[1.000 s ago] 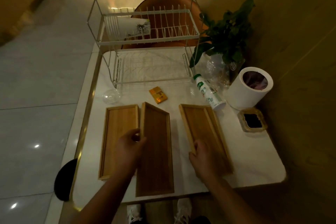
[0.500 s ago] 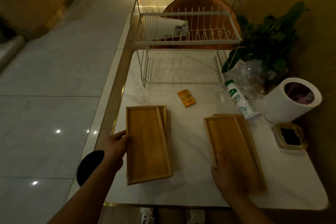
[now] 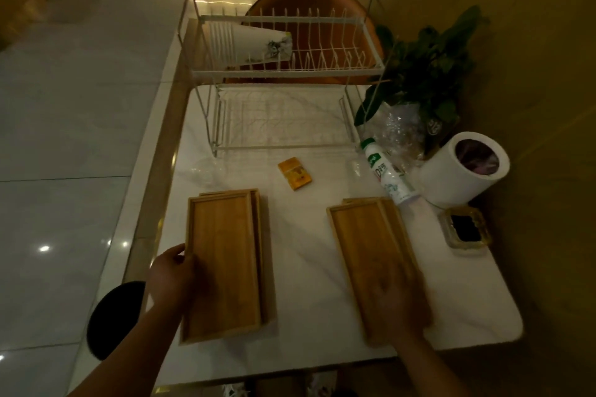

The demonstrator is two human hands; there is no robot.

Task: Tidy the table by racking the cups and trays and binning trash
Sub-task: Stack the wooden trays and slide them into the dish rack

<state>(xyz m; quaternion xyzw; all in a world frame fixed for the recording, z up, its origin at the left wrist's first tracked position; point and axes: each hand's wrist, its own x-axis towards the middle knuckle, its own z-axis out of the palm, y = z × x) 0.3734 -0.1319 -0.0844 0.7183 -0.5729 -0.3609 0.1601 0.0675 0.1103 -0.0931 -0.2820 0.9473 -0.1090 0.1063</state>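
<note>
The left hand (image 3: 174, 277) holds the left tray pile (image 3: 225, 267) by its long side, fingers curled on the rim. A second ago these two trays are apart, with one tipped up in this hand. Now one sits on the other, nearly lined up.

The right hand (image 3: 398, 309) lies on the near end of the right tray pile (image 3: 364, 245). It is blurry, so I cannot tell if it grips or just presses.

So the trays now make two piles, one at each hand, flat on the table (image 3: 306, 267). I think they are ready to lift.

The rack (image 3: 290, 72) stands far past both hands, with a paper cup (image 3: 248, 42) on top. The bottle (image 3: 388, 172) and yellow box (image 3: 295, 173) lie between the hands and the rack. They are not yet in the bin (image 3: 451, 180), out past the right hand.
</note>
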